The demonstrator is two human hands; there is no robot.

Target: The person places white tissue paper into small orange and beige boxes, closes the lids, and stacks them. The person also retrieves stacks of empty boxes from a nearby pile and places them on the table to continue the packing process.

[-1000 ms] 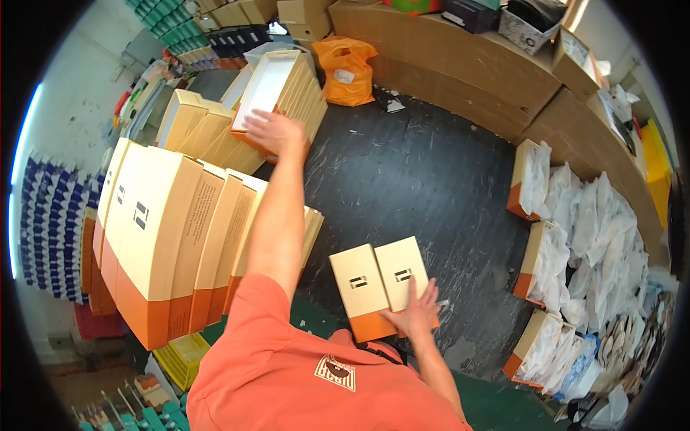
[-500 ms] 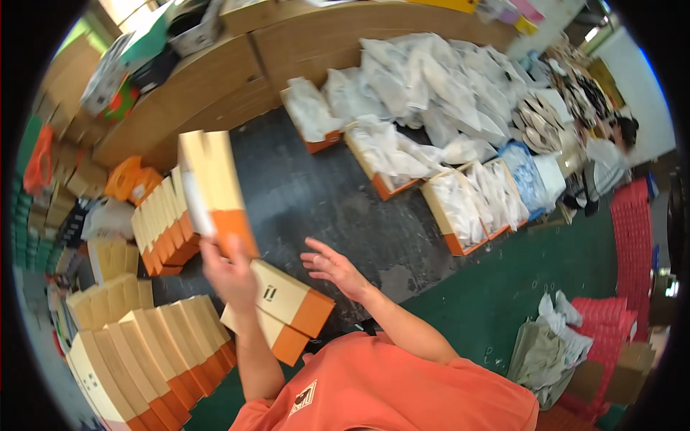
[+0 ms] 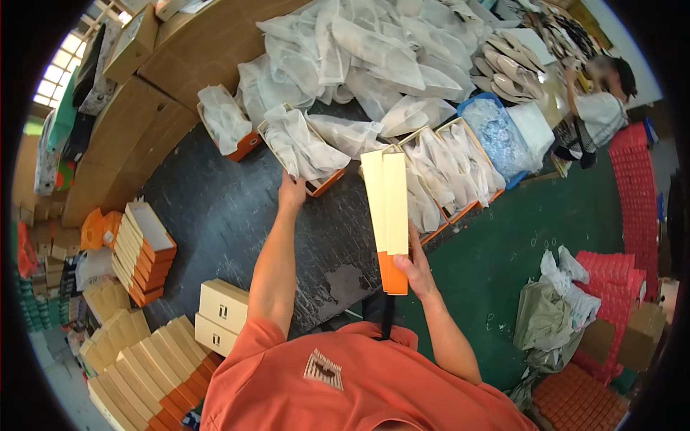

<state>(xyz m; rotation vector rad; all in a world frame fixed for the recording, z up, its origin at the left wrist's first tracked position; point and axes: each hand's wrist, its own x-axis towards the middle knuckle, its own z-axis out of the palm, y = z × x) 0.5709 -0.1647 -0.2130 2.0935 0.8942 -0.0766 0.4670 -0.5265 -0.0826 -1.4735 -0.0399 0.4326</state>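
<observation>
My right hand (image 3: 417,270) grips two shoebox lids (image 3: 386,208), cream with orange ends, held upright side by side at the table's near edge. My left hand (image 3: 290,192) reaches forward and is closed on the near left edge of an open shoebox (image 3: 325,188). In that box lie shoes in white translucent bags (image 3: 296,144), piled above its rim. The raised lids partly cover another open shoebox (image 3: 424,205) of bagged shoes to the right.
A heap of white bagged shoes (image 3: 359,50) covers the table's far side. Stacked lids (image 3: 144,251) stand at left, above closed shoeboxes (image 3: 223,312) and a long row of boxes (image 3: 154,366). A blue-lined tub (image 3: 489,133) stands at right; a person (image 3: 600,108) sits beyond.
The lids have passed from my left hand to my right and moved rightward. My left hand has reached forward to the open shoebox. The view has shifted.
</observation>
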